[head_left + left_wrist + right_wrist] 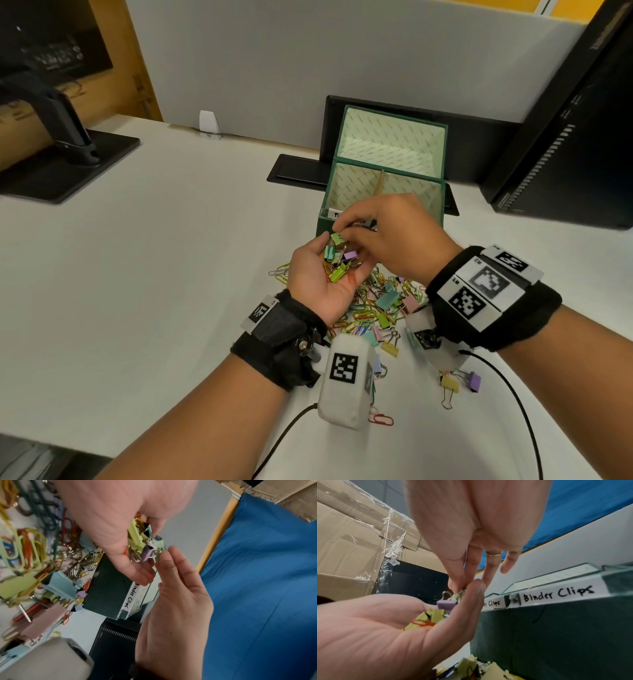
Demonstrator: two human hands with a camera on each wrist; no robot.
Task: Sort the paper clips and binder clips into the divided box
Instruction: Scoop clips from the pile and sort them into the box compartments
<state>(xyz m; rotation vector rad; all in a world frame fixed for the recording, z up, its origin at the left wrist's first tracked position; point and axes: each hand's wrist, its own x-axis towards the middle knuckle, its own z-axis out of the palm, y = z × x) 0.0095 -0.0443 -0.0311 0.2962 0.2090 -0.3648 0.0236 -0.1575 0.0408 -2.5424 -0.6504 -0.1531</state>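
From the head view we see the left hand (pixel 317 277) cupped palm-up, holding a small heap of binder clips (pixel 339 258) with an orange paper clip among them. The right hand (pixel 390 236) reaches over that palm, its thumb and forefinger pinching a green clip (pixel 337 237) at the top of the heap. Just beyond both hands stands the green divided box (pixel 387 178), lid up behind it, a divider splitting its near section. Below and between the wrists a mixed pile of clips (pixel 380 305) lies on the white worktop (pixel 154 274); a yellow and a purple binder clip (pixel 460 380) sit apart, near the right wrist.

The left wrist view adds what the head view hides: a white label (pixel 133 596) on the box's near rim reading "Binder Clips", just past the fingertips. The pile spreads to the left of the hands, with a large blue binder clip (pixel 60 585) near the box wall.

The right wrist view shows a second label (pixel 493 603) ending in "Clips" beside the first, the box wall right of the hands, and a ring (pixel 494 554) on one right finger. Behind the left hand stand taped cardboard boxes (pixel 351 540); a blue panel (pixel 590 507) rises behind the right.

Across the worktop left of the hands a monitor stand (pixel 68 150) rests; a black case (pixel 565 137) stands to the right.
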